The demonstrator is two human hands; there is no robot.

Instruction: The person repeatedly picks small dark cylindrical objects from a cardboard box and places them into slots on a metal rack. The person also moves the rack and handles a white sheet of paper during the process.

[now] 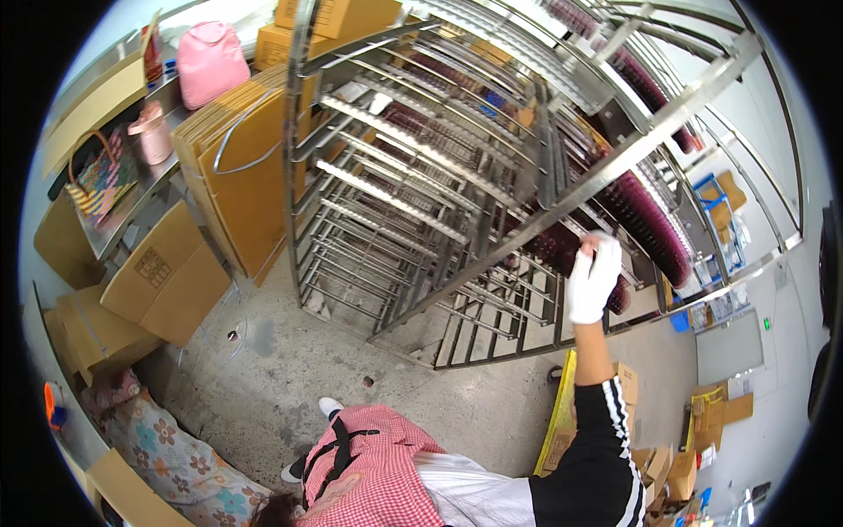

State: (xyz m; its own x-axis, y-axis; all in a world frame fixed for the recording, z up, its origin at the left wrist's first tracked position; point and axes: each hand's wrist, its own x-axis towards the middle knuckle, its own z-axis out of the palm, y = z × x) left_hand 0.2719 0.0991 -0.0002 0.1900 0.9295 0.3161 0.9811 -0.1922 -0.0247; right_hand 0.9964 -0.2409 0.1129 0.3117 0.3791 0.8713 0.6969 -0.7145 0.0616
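My right hand (595, 278), in a white glove with bare fingertips, is raised at the metal rack (421, 290), beside a bar carrying a row of dark red pieces (553, 249). Its fingers are bent near the bar's end; whether they grip it cannot be told. Above and to the right of the hand, a longer row of dark red pieces (649, 224) hangs from another bar. Several more bars lie across the rack's levels. My left hand is out of view.
Flattened cardboard boxes (247, 171) stand left of the rack. A metal table with a pink backpack (209, 62), a pink bottle (153, 135) and a woven basket (105, 178) is at the far left. A flower-patterned cloth (178, 454) lies lower left. Cartons (708, 421) stand lower right.
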